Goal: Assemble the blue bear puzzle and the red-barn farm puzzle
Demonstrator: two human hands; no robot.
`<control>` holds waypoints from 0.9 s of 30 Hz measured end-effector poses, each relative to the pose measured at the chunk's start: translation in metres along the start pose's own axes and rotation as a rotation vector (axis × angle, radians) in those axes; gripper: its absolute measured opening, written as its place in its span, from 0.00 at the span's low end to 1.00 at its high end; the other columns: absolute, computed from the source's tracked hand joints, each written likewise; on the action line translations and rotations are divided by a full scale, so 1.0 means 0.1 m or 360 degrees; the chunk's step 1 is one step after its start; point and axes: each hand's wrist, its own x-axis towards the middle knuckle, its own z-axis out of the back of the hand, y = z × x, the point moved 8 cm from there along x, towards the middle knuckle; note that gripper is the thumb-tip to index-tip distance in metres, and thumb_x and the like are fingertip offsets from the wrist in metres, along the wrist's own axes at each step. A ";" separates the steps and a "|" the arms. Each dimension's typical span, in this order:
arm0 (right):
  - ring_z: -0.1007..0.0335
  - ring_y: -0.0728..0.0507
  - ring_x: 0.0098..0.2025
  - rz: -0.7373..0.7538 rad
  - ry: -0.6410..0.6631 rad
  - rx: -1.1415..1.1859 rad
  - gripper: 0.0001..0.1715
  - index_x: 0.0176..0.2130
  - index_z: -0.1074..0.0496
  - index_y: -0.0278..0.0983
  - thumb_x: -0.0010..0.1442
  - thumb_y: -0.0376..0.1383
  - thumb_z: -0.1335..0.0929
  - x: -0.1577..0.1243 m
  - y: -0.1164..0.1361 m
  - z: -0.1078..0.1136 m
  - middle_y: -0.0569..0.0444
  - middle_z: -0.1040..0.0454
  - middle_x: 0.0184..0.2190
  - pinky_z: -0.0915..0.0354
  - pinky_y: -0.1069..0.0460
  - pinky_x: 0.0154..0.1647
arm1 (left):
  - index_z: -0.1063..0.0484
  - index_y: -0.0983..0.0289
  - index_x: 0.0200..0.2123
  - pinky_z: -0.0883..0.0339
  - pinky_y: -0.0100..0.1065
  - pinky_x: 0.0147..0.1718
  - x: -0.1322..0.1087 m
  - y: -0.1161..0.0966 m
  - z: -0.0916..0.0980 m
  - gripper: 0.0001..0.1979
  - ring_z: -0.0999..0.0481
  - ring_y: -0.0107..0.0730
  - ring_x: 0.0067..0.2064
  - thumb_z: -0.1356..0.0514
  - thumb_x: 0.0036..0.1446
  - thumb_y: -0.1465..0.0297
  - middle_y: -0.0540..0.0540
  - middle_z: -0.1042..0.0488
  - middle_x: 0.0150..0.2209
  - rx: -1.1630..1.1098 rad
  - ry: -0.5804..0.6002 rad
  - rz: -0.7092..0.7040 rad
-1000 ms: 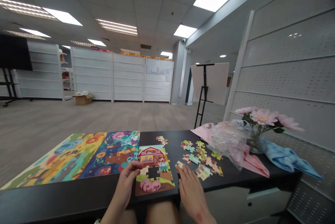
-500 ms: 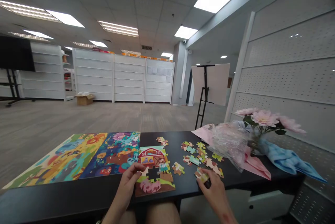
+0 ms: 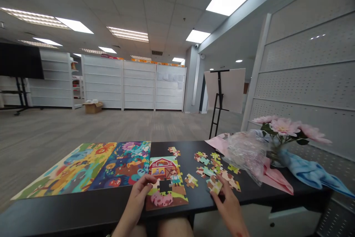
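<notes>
Right fingers (image 3: 220,192) pinch a jigsaw piece (image 3: 215,185) at 4 o'clock off my barn puzzle (image 3: 165,168); can't tell if left fingers (image 3: 146,182) hold anything at its unfilled gap (image 3: 165,185).

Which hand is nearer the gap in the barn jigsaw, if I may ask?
Left: the left hand is beside the gap; the right hand is farther right, at loose pieces.

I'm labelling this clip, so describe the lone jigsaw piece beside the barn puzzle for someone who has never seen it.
On the black table, find the barn jigsaw. Just right of it lies one loose piece, apart from the heap of pieces further right.
</notes>
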 end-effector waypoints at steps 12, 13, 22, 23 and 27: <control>0.24 0.34 0.51 -0.0215 0.0545 0.1269 0.30 0.54 0.30 0.40 0.56 0.50 0.28 -0.03 0.86 -0.74 0.41 0.23 0.51 0.29 0.40 0.52 | 0.26 0.61 0.35 0.38 0.34 0.43 -0.01 -0.11 -0.12 0.07 0.29 0.39 0.42 0.41 0.56 0.66 0.52 0.27 0.36 0.0022 0.0138 0.0034; 0.23 0.34 0.49 -0.0228 0.0583 0.1293 0.30 0.53 0.29 0.40 0.56 0.51 0.28 -0.01 0.93 -0.82 0.41 0.22 0.49 0.28 0.40 0.49 | 0.26 0.61 0.35 0.38 0.34 0.43 -0.01 -0.12 -0.13 0.07 0.29 0.38 0.41 0.41 0.56 0.66 0.52 0.27 0.36 0.0015 0.0143 0.0036; 0.21 0.32 0.43 -0.0423 0.0772 0.1451 0.33 0.48 0.27 0.38 0.48 0.52 0.24 0.02 1.17 -1.26 0.43 0.19 0.42 0.25 0.41 0.42 | 0.26 0.62 0.36 0.38 0.35 0.45 0.00 -0.12 -0.19 0.07 0.29 0.37 0.43 0.42 0.54 0.70 0.52 0.27 0.36 -0.0020 0.0199 0.0026; 0.21 0.32 0.44 -0.0449 0.0794 0.1485 0.32 0.48 0.28 0.38 0.49 0.52 0.24 0.01 1.15 -1.27 0.43 0.19 0.42 0.25 0.41 0.43 | 0.26 0.62 0.38 0.38 0.35 0.45 0.00 -0.12 -0.20 0.08 0.29 0.37 0.43 0.42 0.54 0.70 0.52 0.27 0.37 -0.0020 0.0212 0.0022; 0.21 0.34 0.42 -0.0446 0.0869 0.1513 0.31 0.48 0.28 0.38 0.50 0.51 0.24 -0.02 1.11 -1.26 0.43 0.19 0.42 0.26 0.39 0.45 | 0.29 0.61 0.49 0.35 0.34 0.41 0.02 -0.12 -0.31 0.18 0.29 0.36 0.43 0.41 0.54 0.70 0.55 0.27 0.44 0.0077 0.0227 0.0060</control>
